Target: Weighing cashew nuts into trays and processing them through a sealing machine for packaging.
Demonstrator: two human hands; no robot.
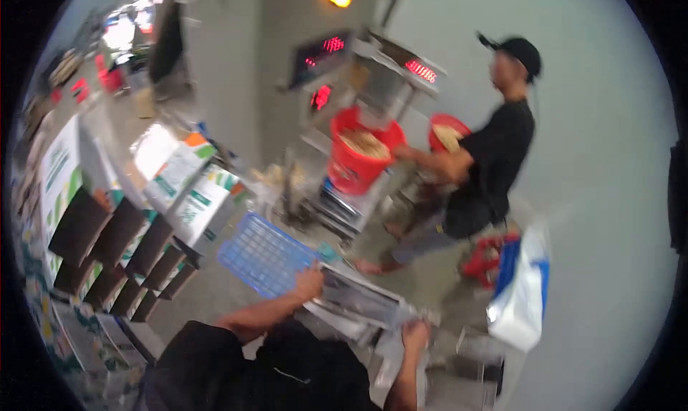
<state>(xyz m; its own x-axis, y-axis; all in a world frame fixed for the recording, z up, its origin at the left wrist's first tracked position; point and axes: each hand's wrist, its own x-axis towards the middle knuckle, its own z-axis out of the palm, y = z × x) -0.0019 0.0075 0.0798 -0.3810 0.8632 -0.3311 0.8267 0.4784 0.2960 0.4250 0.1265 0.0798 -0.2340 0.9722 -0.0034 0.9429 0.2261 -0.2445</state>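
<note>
My left hand (309, 283) is at the left end of a long, flat, dark-topped piece with a pale rim (362, 296), next to the right edge of a blue plastic basket (261, 253). Its fingers look curled, but blur hides what they grip. At the other end of that piece, my right hand (416, 333) is closed beside crumpled, see-through plastic (401, 314). Whether the plastic is in its fingers is too blurred to tell.
A co-worker in black (494, 153) holds a red bucket (358, 153) of pale contents on a scale. Another red bucket (450, 133) is behind. Open cartons (115, 232) are stacked at left; a white-and-blue sack (522, 289) stands at right. Lit red displays (421, 70) hang beyond.
</note>
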